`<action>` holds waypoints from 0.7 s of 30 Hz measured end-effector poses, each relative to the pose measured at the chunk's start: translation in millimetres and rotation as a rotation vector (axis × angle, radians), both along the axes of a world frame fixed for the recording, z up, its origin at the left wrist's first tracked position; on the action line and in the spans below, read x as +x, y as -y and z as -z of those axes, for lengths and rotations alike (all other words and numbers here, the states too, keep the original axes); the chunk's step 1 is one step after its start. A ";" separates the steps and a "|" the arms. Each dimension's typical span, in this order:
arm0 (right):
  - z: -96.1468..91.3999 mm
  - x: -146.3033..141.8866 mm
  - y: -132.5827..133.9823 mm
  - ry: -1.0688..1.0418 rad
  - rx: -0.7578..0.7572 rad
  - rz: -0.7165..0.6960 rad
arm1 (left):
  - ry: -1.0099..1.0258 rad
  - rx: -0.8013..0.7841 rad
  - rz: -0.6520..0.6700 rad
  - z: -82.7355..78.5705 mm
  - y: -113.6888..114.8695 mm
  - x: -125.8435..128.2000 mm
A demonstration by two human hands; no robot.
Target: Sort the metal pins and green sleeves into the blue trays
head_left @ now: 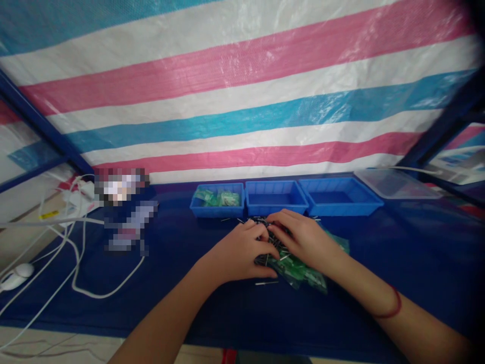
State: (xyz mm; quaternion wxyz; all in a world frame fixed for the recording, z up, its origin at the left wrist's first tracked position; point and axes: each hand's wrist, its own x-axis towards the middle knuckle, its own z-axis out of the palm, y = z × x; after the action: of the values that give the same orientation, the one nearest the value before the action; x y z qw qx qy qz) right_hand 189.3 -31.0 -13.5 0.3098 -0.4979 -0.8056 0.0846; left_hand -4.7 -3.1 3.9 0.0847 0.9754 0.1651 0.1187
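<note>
A heap of slim dark and silvery metal pins, resembling rivets or nails, lies on the blue table in front of me. My left hand curls around its left side, fingers bent into the pins and thumb low near the table. From the right, my right hand bends over the heap with its fingertips among the pins. Clear bags with green contents lie under and beside my right hand, partly hidden by it. One loose pin rests just below my left thumb.
Three blue bins stand behind my hands: the left bin holds small green bags, and the middle bin and right bin show bare floors. A clear lid lies back right. White cables and a mouse are left.
</note>
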 end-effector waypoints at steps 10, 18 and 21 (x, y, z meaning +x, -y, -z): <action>-2.3 -3.4 0.4 0.013 -0.013 0.000 | -0.085 0.110 -0.042 0.1 4.0 2.1; -3.5 -4.0 1.2 0.043 -0.023 -0.051 | -0.119 0.190 -0.083 4.8 5.0 2.4; -5.1 -3.3 1.2 0.026 -0.024 -0.040 | -0.110 0.233 -0.086 10.2 3.3 4.1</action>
State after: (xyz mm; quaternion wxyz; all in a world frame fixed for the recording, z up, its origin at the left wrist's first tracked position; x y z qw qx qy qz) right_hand 185.9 -32.2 -8.4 0.2913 -0.4864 -0.8183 0.0940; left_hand -0.6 -6.5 -6.3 -0.0436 0.9758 0.1962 0.0867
